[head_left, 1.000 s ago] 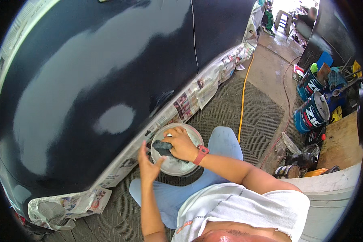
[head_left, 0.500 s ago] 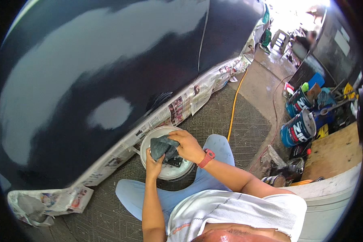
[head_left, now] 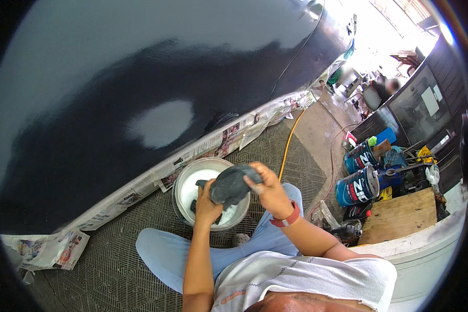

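Note:
A dark grey, wet-looking cloth [head_left: 233, 186] is held between my two hands above a white bucket [head_left: 178, 200]. My left hand [head_left: 208, 209] grips its near left edge, partly hidden by the folds. At its right end, my right hand [head_left: 271, 191] is closed on the cloth, thumb on top. Whitish, foamy liquid [head_left: 205, 176] shows in the bucket. Dark pieces hang or lie by my left hand there; whether they belong to the same cloth I cannot tell.
A dark car panel [head_left: 88, 151] with dull grey patches stands ahead, newspaper [head_left: 213, 146] masking its lower edge. A yellow hose [head_left: 287, 148] crosses the textured mat [head_left: 114, 249]. Blue drums [head_left: 356, 188] and a wooden board [head_left: 400, 216] stand at right. A person [head_left: 382, 89] is far off.
The cloth has been turned and spread from an angular fold into a rounder shape. My right hand has shifted right with its end. The head view has shifted, showing more of the bucket's liquid.

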`<act>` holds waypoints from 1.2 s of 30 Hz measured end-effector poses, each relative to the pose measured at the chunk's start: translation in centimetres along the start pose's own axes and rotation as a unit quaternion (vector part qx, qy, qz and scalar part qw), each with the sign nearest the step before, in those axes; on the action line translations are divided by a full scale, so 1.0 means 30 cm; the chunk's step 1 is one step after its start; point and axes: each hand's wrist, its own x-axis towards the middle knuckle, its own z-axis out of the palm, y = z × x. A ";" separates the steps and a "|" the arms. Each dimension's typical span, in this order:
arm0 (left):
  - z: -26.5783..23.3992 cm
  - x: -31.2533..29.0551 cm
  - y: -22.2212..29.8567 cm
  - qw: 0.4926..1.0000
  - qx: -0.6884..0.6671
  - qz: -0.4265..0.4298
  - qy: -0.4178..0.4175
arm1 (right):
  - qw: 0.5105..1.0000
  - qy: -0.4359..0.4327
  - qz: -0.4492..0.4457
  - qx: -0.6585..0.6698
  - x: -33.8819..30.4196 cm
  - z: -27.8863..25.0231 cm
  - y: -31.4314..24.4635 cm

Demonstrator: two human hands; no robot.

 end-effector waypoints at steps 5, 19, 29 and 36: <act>-0.068 0.009 0.175 0.980 -0.168 -0.104 0.001 | 0.958 0.117 0.188 0.183 -0.022 -0.156 0.232; 0.020 -0.073 0.072 0.871 -0.470 -0.096 -0.105 | 0.782 0.203 0.386 0.446 -0.052 0.149 0.508; 0.005 -0.096 0.051 0.923 -0.348 -0.164 -0.012 | 0.831 0.303 0.271 0.379 0.089 0.185 0.431; -0.129 -0.121 0.049 0.899 -0.350 -0.110 -0.239 | 0.822 0.392 0.248 0.329 0.179 0.127 0.401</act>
